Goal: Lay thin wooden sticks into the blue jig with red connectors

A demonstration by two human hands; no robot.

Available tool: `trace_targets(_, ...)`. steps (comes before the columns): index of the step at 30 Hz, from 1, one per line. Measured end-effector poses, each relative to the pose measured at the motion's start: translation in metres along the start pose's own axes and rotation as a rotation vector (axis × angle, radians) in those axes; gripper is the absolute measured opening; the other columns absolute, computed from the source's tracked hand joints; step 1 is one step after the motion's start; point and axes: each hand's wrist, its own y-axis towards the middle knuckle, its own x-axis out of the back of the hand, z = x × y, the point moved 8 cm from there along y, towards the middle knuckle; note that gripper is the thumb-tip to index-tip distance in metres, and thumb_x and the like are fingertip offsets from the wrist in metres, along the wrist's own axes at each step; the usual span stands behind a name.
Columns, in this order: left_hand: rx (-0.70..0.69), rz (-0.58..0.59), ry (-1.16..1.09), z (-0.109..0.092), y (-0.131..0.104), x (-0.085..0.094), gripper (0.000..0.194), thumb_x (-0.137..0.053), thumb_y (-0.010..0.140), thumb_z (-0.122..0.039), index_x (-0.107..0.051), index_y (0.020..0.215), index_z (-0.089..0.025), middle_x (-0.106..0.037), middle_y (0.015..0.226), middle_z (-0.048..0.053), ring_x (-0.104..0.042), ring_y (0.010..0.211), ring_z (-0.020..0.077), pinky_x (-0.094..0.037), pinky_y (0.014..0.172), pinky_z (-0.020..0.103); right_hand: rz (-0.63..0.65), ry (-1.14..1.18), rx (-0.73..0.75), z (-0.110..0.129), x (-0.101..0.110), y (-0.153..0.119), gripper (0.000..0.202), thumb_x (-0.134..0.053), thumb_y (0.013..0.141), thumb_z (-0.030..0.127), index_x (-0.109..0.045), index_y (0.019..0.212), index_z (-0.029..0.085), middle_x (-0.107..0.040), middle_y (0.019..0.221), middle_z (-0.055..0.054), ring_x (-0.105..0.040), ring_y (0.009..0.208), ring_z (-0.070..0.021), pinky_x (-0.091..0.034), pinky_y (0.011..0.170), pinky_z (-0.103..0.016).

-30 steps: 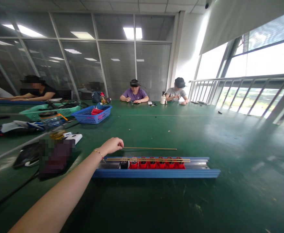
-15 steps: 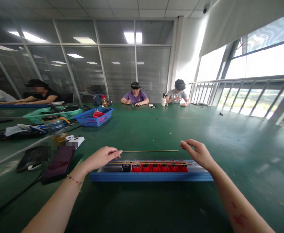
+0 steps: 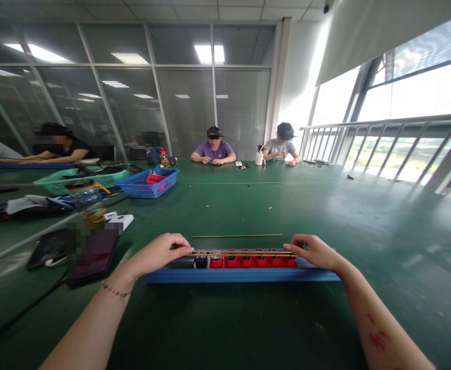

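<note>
The left hand (image 3: 167, 250) has thumb and fingers nearly together, pinching the left end of the thin sticks (image 3: 240, 253); the right hand (image 3: 313, 250) pinches their right end the same way. Both forearms angle inward, palms down, wrists bent over the blue rail (image 3: 244, 276). The sticks lie lengthwise above its red cups (image 3: 231, 261) and black cup (image 3: 201, 262), partly covering them. Another stick (image 3: 236, 236) lies just beyond the rail on the green table (image 3: 271, 324). A phone (image 3: 94, 255) sits left.
</note>
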Motion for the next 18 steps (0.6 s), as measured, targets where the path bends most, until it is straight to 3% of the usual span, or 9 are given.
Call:
trace_targets(7,-0.037,-0.166,-0.034,-0.001,0.002,0.012,0.026,-0.056,0.067,-0.047,-0.068,0.069,-0.024,-0.066,0.075,0.003,-0.058,0.076,0.0215,-0.041,0.069,0.024,0.023,0.024,-0.036,-0.007,-0.002,-0.002,0.047,-0.044,0.074,0.059,-0.057,0.061,0.016,-0.042,0.050,0.004,-0.036,0.049,-0.0093,-0.028,0.046,-0.022)
trace_targets(14,-0.071,-0.313,0.013,-0.002,0.003,0.018,0.030,-0.050,0.073,-0.048,-0.066,0.076,-0.022,-0.067,0.081,0.002,-0.059,0.078,0.0201,-0.041,0.071,0.024,0.110,0.133,0.003,-0.003,-0.002,-0.005,0.043,-0.045,0.076,0.054,-0.061,0.072,0.015,-0.053,0.063,0.001,-0.045,0.060,-0.0123,-0.035,0.053,-0.022)
trace_targets(18,-0.075,-0.347,-0.011,-0.003,0.003,0.018,0.032,-0.049,0.075,-0.049,-0.065,0.078,-0.021,-0.067,0.083,0.002,-0.059,0.079,0.0200,-0.041,0.073,0.025,0.124,0.127,-0.005,-0.005,-0.003,-0.005,0.043,-0.045,0.076,0.053,-0.060,0.070,0.014,-0.052,0.061,0.001,-0.046,0.060,-0.0124,-0.036,0.054,-0.022)
